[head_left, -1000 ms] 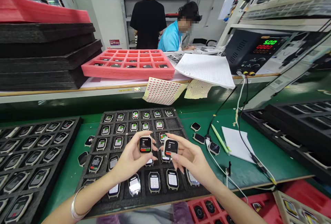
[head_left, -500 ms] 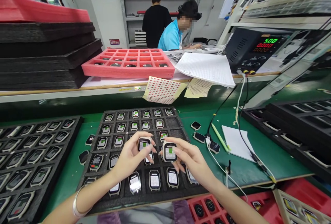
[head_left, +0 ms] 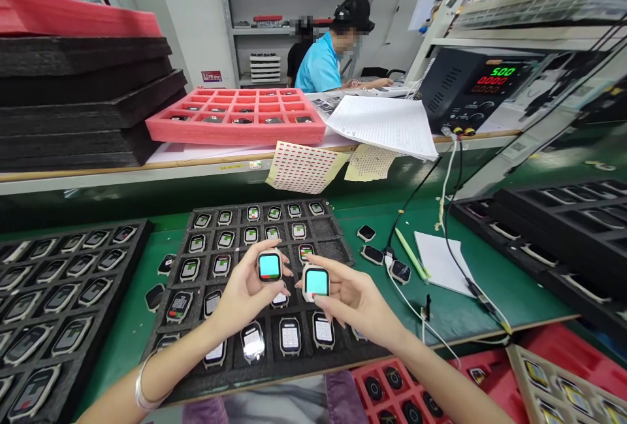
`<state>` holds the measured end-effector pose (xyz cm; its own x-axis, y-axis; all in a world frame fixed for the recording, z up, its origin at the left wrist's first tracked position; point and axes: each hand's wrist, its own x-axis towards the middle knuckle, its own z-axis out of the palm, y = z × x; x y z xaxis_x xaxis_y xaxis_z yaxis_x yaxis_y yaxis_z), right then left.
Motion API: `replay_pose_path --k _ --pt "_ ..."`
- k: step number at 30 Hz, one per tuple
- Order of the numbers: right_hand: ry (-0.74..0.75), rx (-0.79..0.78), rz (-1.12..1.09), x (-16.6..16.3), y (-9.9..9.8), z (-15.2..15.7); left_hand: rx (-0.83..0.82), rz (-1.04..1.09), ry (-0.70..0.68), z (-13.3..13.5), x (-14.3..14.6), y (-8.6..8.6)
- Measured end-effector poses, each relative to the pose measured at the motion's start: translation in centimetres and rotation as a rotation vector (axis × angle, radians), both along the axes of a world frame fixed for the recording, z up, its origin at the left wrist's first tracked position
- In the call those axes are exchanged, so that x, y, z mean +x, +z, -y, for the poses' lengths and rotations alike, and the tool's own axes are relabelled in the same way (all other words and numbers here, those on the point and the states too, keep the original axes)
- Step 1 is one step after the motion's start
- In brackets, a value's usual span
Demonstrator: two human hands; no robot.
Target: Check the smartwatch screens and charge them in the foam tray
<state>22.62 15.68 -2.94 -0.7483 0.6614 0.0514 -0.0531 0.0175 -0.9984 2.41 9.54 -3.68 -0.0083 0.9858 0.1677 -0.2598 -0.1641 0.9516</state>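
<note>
My left hand [head_left: 243,300] grips a small watch unit [head_left: 269,266] whose screen glows cyan. My right hand [head_left: 353,303] grips a second watch unit [head_left: 316,282], its screen cyan too. Both are held side by side, facing me, above a black foam tray [head_left: 337,251] with several lit watch units in its pockets. A silver bangle [head_left: 141,385] is on my left wrist.
Another black tray of units [head_left: 63,293] lies at left, stacked black trays [head_left: 563,221] at right. Loose units [head_left: 372,254], a green pen [head_left: 410,253], paper and cables lie on the green mat. On the shelf behind are a red tray [head_left: 235,131], papers and a power supply [head_left: 465,87]. Two people work at the back.
Both held units' screens went from dark menus, to light grids, to plain cyan. The view shifted slightly down and right. The person in black at the back moved away behind the seated one.
</note>
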Motion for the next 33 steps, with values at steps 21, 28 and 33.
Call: replay_pose_path --k 21,28,33 --pt "0.071 0.816 0.637 5.1 -6.1 -12.9 0.154 -0.796 -0.122 -2.7 3.9 -1.6" --pt "-0.085 0.802 0.605 6.8 -4.3 -11.5 0.324 -1.253 -0.194 -7.6 9.5 -5.5" --pt "-0.110 0.777 0.571 8.6 -3.7 -9.4 0.298 -1.429 -0.142 -7.3 9.9 -6.1"
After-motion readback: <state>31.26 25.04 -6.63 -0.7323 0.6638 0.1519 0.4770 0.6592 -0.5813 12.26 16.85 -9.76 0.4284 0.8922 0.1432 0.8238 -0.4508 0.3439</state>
